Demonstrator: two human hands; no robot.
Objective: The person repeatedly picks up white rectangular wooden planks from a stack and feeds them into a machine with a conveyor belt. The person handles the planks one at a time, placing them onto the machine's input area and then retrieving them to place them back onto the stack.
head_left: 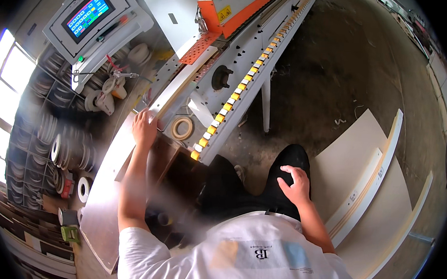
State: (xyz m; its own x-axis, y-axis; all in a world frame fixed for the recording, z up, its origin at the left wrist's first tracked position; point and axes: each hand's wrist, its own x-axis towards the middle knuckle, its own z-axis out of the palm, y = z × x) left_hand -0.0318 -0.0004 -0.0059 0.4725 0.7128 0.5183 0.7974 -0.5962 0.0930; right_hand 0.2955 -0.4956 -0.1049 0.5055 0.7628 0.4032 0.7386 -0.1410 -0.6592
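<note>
My left hand [144, 128] lies at the near end of a long white board [173, 93], fingers over its top and thumb by its right edge. Below that arm a wide pale panel [107, 209] curves away through the fisheye. My right hand [295, 186] hangs in front of my right thigh, fingers apart and holding nothing. The board runs up to the perforated orange plate [198, 48] of a long white-and-orange machine [235, 13]. A roll of tan edge tape [182, 129] lies just right of my left hand.
A rail with yellow and white rollers [228, 107] runs along the machine's right side. A control box with a lit screen [88, 14] stands upper left. Shelves of tape rolls [61, 150] line the left. Large pale panels [359, 142] lean at my right.
</note>
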